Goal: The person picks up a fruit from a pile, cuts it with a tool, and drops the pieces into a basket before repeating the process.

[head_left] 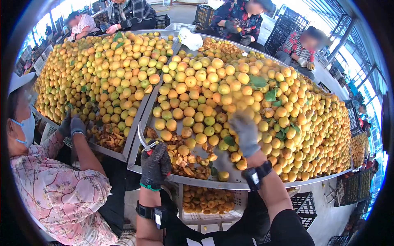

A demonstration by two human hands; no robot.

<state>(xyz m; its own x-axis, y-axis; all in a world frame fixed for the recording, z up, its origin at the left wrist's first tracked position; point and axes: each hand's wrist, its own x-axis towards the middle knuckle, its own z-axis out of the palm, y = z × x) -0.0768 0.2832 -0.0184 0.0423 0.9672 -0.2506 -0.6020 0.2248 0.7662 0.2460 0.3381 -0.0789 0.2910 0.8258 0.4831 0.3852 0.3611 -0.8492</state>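
Note:
My left hand (155, 166), in a dark grey glove, is closed around a small knife with a curved blade (142, 137); a bit of its red handle shows. It is above the near metal edge of the table, beside a pile of torn orange fruit pieces (184, 162). My right hand (245, 133), in a lighter grey glove, is over the near slope of a big heap of yellow-orange apricots (207, 110). Motion smears its fingers, and I cannot make out whether a fruit is in them. Green leaves (271, 95) lie among the apricots.
A metal divider (143, 117) separates this heap from another apricot heap (106, 78) at left. Under the table edge, a white crate (241, 201) holds halved fruit. A masked co-worker (61, 176) sits close at left; several others work across the table. Black crates (303, 207) stand at right.

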